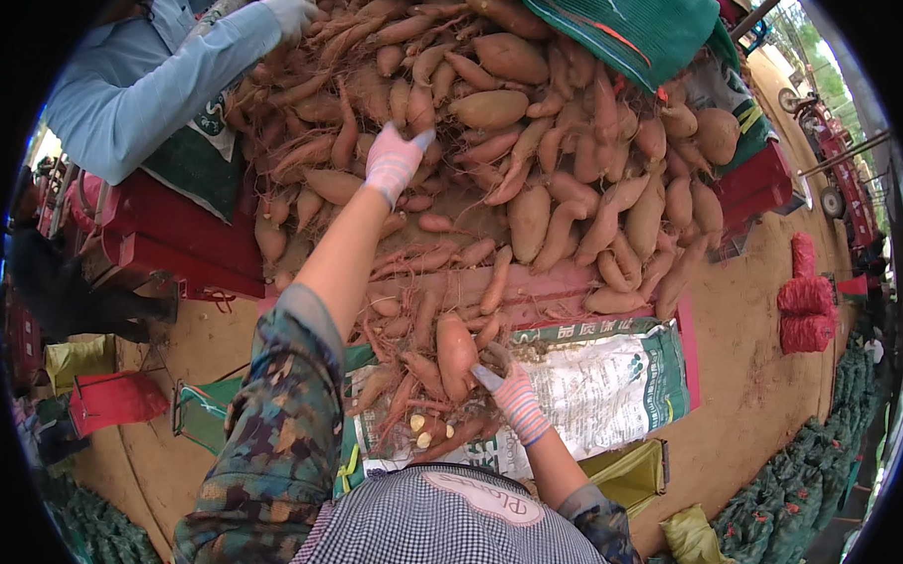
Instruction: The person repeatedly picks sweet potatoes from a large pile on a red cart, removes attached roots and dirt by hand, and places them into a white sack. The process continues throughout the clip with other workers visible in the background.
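My left hand [396, 159], in a pink-and-white striped work glove with grey fingertips, reaches into a heap of sweet potatoes [528, 217]. Its fingers touch the lower end of a reddish sweet potato [420, 109]; blur hides how firmly. Closer to my body, my right hand [513, 392] wears a matching glove, its thumb against the side of a large sweet potato [456, 353]. Whether its fingers grip that root I cannot tell. Smaller roots and pale broken ends [422, 430] lie beside it, on a white-and-green printed sack [597, 384].
Another person's gloved hand [291, 12] works at the heap's upper left. Green mesh [624, 34] covers its far edge. Red metal sides [177, 228] flank the pile. Red filled sacks [805, 313], green net bags [780, 472] and a yellow framed bag [627, 474] stand on the ground.
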A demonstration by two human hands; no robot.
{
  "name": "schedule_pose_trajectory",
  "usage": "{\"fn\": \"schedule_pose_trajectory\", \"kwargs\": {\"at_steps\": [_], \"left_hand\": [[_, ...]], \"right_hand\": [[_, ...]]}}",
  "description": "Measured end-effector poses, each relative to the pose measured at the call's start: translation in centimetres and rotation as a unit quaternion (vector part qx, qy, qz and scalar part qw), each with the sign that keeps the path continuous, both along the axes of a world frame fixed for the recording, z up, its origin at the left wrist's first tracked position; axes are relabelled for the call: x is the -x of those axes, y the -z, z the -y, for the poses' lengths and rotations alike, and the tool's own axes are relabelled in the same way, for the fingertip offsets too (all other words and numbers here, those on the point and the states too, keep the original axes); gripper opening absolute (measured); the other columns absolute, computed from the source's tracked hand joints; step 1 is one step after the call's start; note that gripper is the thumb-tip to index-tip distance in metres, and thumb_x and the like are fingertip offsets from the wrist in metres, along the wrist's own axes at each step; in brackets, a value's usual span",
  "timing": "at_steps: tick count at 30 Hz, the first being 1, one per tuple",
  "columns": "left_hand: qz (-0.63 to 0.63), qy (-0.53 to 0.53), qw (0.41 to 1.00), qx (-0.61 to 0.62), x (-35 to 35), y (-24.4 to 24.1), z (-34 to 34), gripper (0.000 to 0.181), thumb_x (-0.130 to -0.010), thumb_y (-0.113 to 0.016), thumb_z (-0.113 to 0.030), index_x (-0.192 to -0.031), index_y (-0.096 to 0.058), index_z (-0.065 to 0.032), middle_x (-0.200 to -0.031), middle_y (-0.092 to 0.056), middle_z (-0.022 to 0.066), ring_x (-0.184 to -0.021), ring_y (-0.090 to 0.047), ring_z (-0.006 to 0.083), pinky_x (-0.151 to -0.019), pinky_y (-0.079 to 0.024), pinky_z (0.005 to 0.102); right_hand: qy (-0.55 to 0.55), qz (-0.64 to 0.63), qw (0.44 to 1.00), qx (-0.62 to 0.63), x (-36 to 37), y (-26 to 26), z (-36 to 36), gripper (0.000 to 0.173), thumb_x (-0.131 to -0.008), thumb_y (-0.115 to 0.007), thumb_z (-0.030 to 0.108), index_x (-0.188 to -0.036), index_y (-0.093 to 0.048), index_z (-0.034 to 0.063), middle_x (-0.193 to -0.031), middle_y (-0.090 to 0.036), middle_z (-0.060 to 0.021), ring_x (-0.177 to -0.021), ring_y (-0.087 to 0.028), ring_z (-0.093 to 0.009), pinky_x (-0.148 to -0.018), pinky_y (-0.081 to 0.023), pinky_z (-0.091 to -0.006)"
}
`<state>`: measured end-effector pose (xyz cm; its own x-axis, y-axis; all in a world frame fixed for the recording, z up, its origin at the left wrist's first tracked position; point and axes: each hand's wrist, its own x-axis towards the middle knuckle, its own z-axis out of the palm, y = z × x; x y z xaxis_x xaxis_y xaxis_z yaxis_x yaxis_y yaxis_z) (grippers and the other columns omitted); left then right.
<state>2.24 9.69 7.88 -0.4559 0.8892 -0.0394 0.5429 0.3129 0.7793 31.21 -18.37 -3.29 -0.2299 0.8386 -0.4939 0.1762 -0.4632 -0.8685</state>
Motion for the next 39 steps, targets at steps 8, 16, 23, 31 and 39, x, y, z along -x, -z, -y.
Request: {"fn": "schedule_pose_trajectory", "kwargs": {"at_steps": [8,16,23,31,39], "left_hand": [[0.410,0.060,0.909,0.045,-3.5,2.6,1.8,0.066,-0.082,-0.071,-0.040,-0.125,-0.053,0.0063,-0.115,-0.063,0.0163,-0.104,-0.062,0.0271,-0.091,-0.048,0.0375],[0.416,0.361,0.818,0.169,-9.8,3.8,20.9,0.047,-0.091,-0.063,-0.032,-0.123,-0.057,0.0011,-0.105,-0.064,0.0073,-0.095,-0.058,0.0149,-0.084,-0.050,0.0304],[0.424,0.193,0.871,0.153,-8.5,3.9,23.8,0.029,-0.094,-0.063,-0.032,-0.093,-0.066,-0.0034,-0.070,-0.060,0.0023,-0.059,-0.055,0.0108,-0.056,-0.047,0.0261],[0.326,0.293,0.898,0.025,-12.3,4.3,24.7,0.033,-0.099,-0.053,-0.030,-0.099,-0.063,0.0018,-0.086,-0.065,0.0104,-0.084,-0.062,0.0267,-0.079,-0.050,0.0362],[0.628,0.122,0.765,0.073,-10.4,1.3,18.3,0.034,-0.096,-0.059,-0.036,-0.075,-0.056,-0.0093,-0.061,-0.055,0.0018,-0.051,-0.052,0.0123,-0.046,-0.042,0.0264]], "right_hand": [[0.119,-0.013,0.993,-0.008,-3.7,-4.1,0.5,0.043,-0.090,-0.066,0.011,-0.129,-0.054,-0.0020,-0.118,-0.064,-0.0129,-0.106,-0.060,-0.021,-0.093,-0.049,-0.0334],[0.038,-0.099,0.988,-0.116,-0.6,-7.6,-5.9,0.051,-0.094,-0.060,0.029,-0.132,-0.050,-0.0021,-0.125,-0.058,-0.0141,-0.108,-0.061,-0.024,-0.094,-0.049,-0.0344],[0.193,-0.436,0.875,0.091,-0.1,-7.4,-6.3,0.051,-0.081,-0.073,0.015,-0.124,-0.050,-0.0008,-0.120,-0.058,-0.0176,-0.112,-0.058,-0.031,-0.103,-0.044,-0.0454],[0.260,-0.449,0.854,0.048,-0.2,-8.3,-6.7,0.043,-0.078,-0.068,0.008,-0.117,-0.051,0.0009,-0.109,-0.061,-0.0173,-0.102,-0.061,-0.031,-0.095,-0.049,-0.0465],[-0.057,0.204,0.966,-0.144,-5.3,-6.9,-1.9,0.070,-0.072,-0.078,0.027,-0.127,-0.050,-0.0071,-0.111,-0.063,-0.0252,-0.104,-0.062,-0.031,-0.091,-0.050,-0.0385]]}}
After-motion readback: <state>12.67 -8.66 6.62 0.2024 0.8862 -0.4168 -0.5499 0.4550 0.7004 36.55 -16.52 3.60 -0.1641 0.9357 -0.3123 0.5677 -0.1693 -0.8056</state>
